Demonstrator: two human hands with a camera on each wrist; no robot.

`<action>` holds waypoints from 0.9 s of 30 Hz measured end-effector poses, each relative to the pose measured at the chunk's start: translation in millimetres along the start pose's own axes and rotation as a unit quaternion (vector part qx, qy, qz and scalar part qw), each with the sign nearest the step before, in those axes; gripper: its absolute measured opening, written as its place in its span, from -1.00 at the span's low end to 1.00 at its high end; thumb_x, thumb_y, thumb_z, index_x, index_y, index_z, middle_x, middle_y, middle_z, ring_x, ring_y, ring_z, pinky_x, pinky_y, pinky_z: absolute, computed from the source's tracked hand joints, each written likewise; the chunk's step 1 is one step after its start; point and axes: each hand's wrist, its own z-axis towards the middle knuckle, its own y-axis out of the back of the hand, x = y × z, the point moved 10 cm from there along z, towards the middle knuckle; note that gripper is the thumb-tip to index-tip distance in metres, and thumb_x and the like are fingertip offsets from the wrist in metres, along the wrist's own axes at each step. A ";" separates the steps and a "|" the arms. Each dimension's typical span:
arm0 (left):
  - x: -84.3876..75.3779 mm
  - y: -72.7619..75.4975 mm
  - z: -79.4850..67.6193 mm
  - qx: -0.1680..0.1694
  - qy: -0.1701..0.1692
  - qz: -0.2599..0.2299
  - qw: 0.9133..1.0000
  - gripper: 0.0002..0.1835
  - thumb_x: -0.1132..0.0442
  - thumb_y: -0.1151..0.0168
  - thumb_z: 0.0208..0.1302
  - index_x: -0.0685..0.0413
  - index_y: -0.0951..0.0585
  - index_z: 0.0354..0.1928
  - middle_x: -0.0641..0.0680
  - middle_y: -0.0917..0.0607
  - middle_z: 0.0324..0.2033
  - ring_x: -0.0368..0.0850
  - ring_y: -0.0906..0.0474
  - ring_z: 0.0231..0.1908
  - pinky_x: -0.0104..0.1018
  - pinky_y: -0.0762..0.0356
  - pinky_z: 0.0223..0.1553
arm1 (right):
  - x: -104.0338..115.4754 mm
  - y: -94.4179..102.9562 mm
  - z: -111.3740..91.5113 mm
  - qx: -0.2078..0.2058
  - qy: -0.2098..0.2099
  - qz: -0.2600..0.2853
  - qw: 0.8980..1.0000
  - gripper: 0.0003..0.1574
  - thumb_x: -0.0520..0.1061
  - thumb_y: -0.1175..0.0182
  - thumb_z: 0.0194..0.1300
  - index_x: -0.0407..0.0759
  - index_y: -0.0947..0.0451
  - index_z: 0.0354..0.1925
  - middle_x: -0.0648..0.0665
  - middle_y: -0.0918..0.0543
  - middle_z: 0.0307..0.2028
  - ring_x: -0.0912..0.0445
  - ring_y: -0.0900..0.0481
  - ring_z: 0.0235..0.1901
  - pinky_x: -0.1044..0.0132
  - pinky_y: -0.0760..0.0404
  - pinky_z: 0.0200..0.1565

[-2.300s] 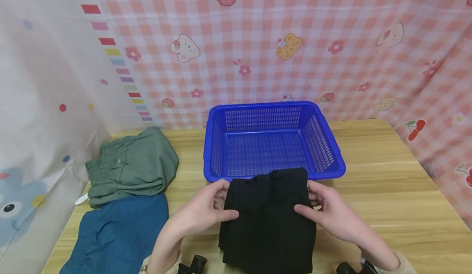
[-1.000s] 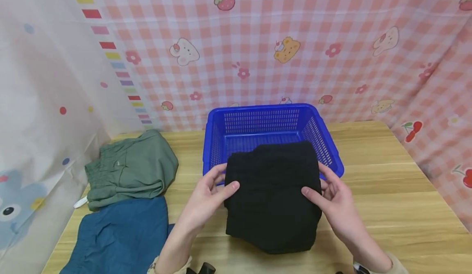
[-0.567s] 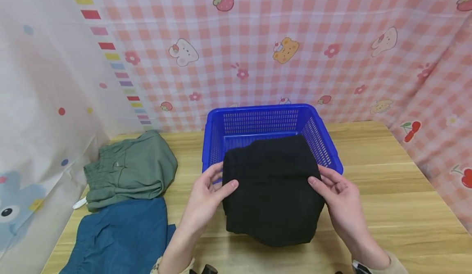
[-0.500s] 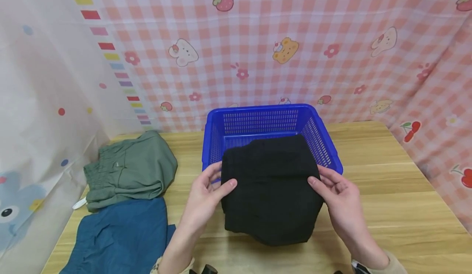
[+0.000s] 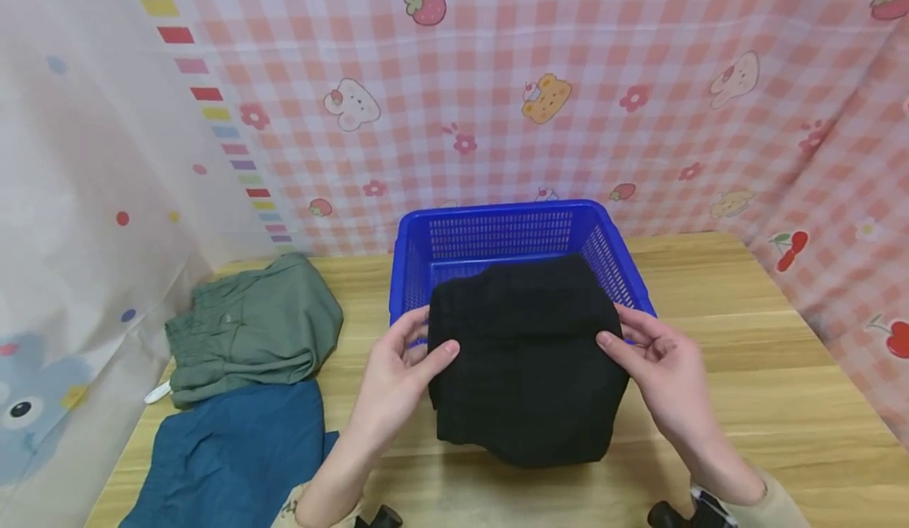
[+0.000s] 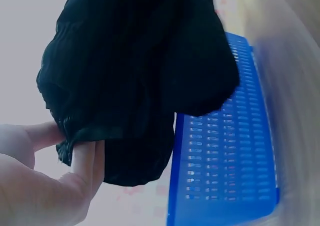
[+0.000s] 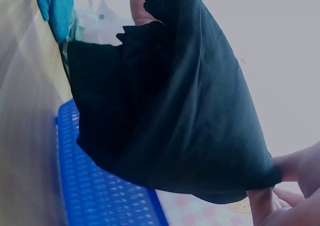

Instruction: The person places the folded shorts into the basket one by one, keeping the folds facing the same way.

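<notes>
A folded black garment (image 5: 525, 370) hangs between my two hands, raised above the table and overlapping the near rim of the blue basket (image 5: 500, 220) in the head view. The folds hide its exact kind. My left hand (image 5: 394, 378) pinches its left edge, thumb in front and fingers behind. On the opposite edge my right hand (image 5: 667, 366) grips it the same way. In the left wrist view, gathered cloth of the black garment (image 6: 130, 71) shows near the fingers. The right wrist view has the garment (image 7: 185, 116) sagging in a loose curve, with the basket (image 7: 100, 186) beyond.
Left on the wooden table (image 5: 738, 354) lie green elastic-waist bottoms (image 5: 256, 327) and a blue garment (image 5: 234, 449) just nearer. A small white object (image 5: 158, 392) pokes out beside the green one. A checked curtain (image 5: 454, 78) stands behind the basket.
Over the past two seconds both hands have raised the black garment up and forward, and it now covers part of the basket's opening. During the last half second it has barely moved.
</notes>
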 end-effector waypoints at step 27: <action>-57.7 29.6 34.8 0.021 -0.011 0.067 0.997 -0.38 0.20 -0.31 0.48 0.08 -0.40 0.51 0.23 -0.72 0.10 0.05 -0.81 0.08 -0.34 -0.78 -0.04 | 86.9 -34.1 67.0 0.142 0.057 -0.271 0.950 -0.38 -0.03 -0.35 0.46 -0.28 -0.55 0.36 -0.32 -0.76 0.17 0.18 -0.78 -0.06 0.64 -0.63 -0.15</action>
